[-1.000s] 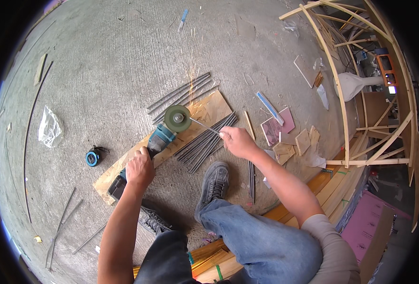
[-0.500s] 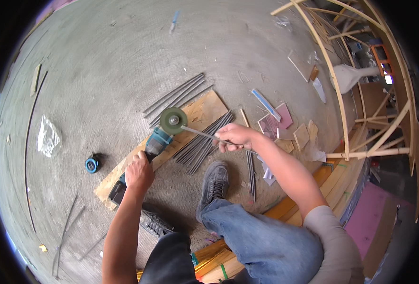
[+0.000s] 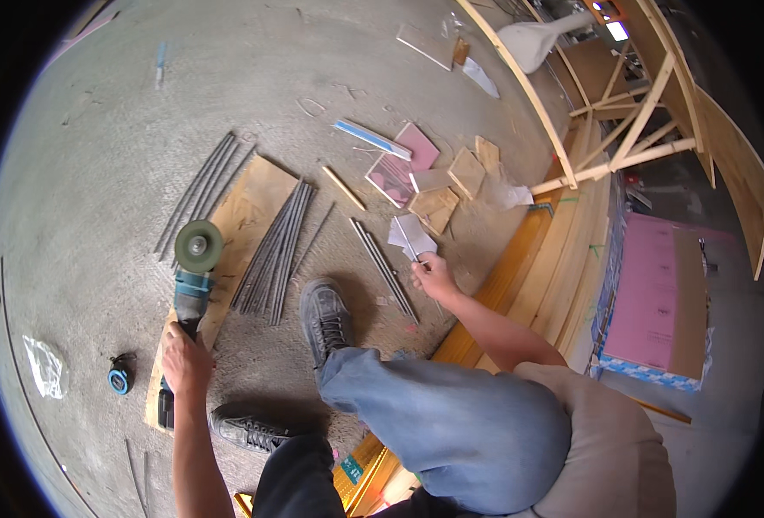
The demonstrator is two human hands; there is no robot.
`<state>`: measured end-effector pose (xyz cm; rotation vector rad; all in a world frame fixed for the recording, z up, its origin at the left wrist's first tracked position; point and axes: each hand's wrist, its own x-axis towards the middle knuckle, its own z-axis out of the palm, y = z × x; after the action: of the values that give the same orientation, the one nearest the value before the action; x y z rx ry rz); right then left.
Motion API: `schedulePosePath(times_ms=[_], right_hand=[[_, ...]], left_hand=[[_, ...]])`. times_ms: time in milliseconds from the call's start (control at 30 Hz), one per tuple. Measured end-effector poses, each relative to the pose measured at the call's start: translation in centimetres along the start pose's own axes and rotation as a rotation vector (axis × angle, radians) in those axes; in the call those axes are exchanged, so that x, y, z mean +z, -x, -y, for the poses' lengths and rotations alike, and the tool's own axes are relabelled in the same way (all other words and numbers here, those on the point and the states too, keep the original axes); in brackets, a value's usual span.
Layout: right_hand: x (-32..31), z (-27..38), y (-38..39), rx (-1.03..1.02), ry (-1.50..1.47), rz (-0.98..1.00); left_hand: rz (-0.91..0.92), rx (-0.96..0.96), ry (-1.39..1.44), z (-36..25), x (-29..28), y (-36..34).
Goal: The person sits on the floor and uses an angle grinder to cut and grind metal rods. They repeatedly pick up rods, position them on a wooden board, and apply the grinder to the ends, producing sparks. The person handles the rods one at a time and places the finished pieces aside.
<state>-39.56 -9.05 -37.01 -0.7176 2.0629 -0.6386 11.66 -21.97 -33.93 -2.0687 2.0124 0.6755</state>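
My left hand [image 3: 187, 361] grips the dark handle of a teal and black angle grinder [image 3: 192, 295], whose green disc [image 3: 211, 257] faces up above an oriented plank [image 3: 265, 181]. My right hand [image 3: 433, 278] holds a thin metal rod [image 3: 403, 234] over some white sheets [image 3: 406, 226], away from the disc. A fanned bundle of grey rods [image 3: 274, 250] lies right of the plank, more rods [image 3: 199, 181] to its left. A few rods [image 3: 383, 269] lie just left of my right hand.
A tape measure [image 3: 119, 378] and plastic bag [image 3: 45, 367] lie left. Board offcuts [image 3: 468, 171] lie up right, near a wooden frame [image 3: 528, 86]. Long timber [image 3: 554, 268] runs along the right beside a pink foam board [image 3: 649, 285]. My shoes and legs are below center.
My view has turned rightward. My right hand has drawn the rod away from the disc to the right. The sparks seen a second ago are gone.
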Motion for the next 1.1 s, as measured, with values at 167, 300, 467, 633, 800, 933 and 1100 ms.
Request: schedulePosePath(times_ms=[167, 300, 467, 633, 800, 933, 1100], right_hand=[[-0.7, -1.0, 0.7, -0.484, 0.913, -0.576], [3.6, -1.4, 1.3, -0.155, 0.542, -0.038], [7.0, -2.2, 0.7, -0.099, 0.411, -0.197], [5.5, -2.5, -0.6, -0.196, 0.534, -0.143], [5.0, -0.5, -0.9, -0.346, 0.466, -0.13], [8.0, 8.3, 1.3, -0.252, 0.108, 0.0], [12.0, 15.4, 0.3, -0.643, 0.245, -0.019]], left_hand=[[-0.051, 0.002, -0.019, 1.3, -0.1, 0.1], [-0.061, 0.02, -0.003, 1.2, 0.7, -0.1], [-0.06, 0.021, -0.016, 1.0, 0.9, -0.2], [-0.052, 0.029, -0.019, 0.8, 1.1, -0.3], [-0.005, -0.015, -0.048, 0.5, 0.5, -0.1], [-0.006, -0.033, -0.084, 1.6, 0.5, -0.2], [-0.009, -0.013, -0.037, 0.8, -0.3, -0.3]])
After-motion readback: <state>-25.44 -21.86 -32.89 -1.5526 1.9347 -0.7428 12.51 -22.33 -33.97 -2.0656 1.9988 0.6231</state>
